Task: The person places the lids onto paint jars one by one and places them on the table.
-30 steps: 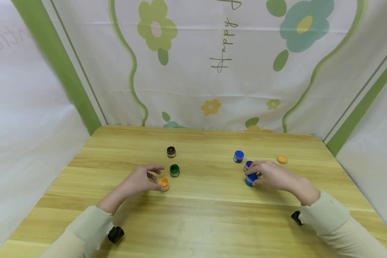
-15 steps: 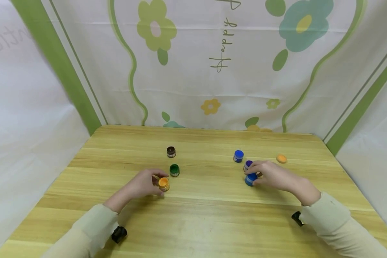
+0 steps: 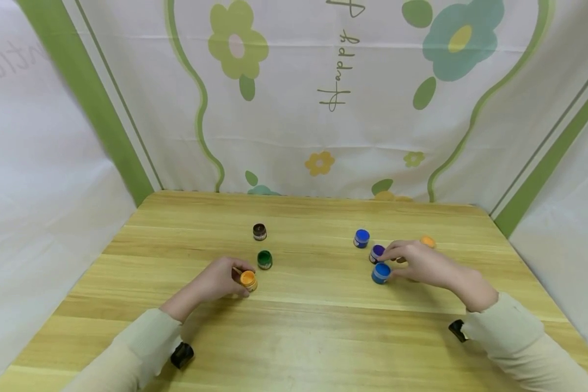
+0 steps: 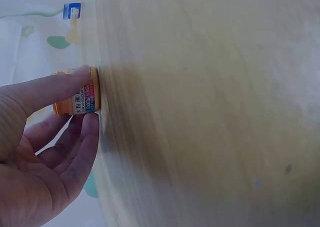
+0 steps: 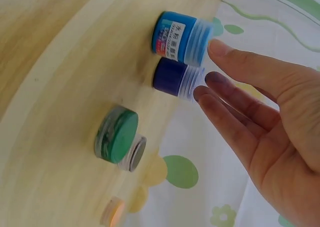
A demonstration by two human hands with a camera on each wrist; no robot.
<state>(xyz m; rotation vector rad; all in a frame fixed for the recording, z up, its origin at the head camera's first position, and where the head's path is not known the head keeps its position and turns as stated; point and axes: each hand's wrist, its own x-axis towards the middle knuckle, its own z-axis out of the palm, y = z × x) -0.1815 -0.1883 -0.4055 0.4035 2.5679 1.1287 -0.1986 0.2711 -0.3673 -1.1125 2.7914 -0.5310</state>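
Observation:
My left hand (image 3: 219,281) holds an uncapped orange paint jar (image 3: 248,279) upright on the table, thumb on one side and fingers on the other. In the left wrist view, the thumb lies across the label of the orange jar (image 4: 80,104). My right hand (image 3: 431,264) hovers beside a capped light-blue paint jar (image 3: 380,274), its fingers spread apart. A purple-blue paint jar (image 3: 377,254) stands right behind that jar, close to the fingertips. In the right wrist view, a gap shows between the index finger and the purple-blue jar (image 5: 170,77).
Uncapped green (image 3: 264,260) and dark brown (image 3: 259,232) jars stand behind my left hand. A blue jar (image 3: 361,239) stands farther back on the right. An orange lid (image 3: 427,241) lies behind my right hand; a green lid (image 5: 120,136) and a dark-topped lid (image 5: 137,154) lie near it.
My left hand has moved slightly right and closed its fingers round the orange jar. My right hand has let go of the light-blue jar and drawn a little to the right.

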